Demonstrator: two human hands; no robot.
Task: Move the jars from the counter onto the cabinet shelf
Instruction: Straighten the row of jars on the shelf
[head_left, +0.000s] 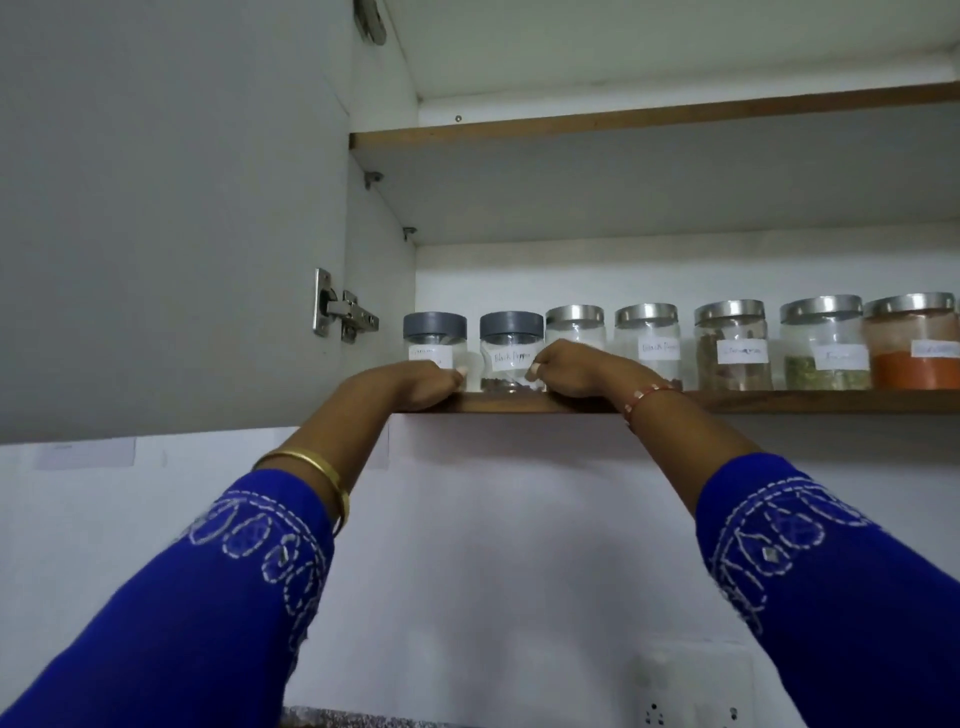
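The left hand (415, 385) rests curled on the shelf edge (779, 401), fingers touching the base of the leftmost grey-lidded jar (435, 349); whether it truly grips the jar cannot be told. The right hand (576, 371) cups the right side of the Black Pepper jar (510, 349), thumb on its label. From that jar toward 3 o'clock stand five steel-lidded jars (731, 343) in a row. At 9 o'clock hangs the open cabinet door (171, 208).

Head view, tilted upward, close to cabinet shelf (675, 402).
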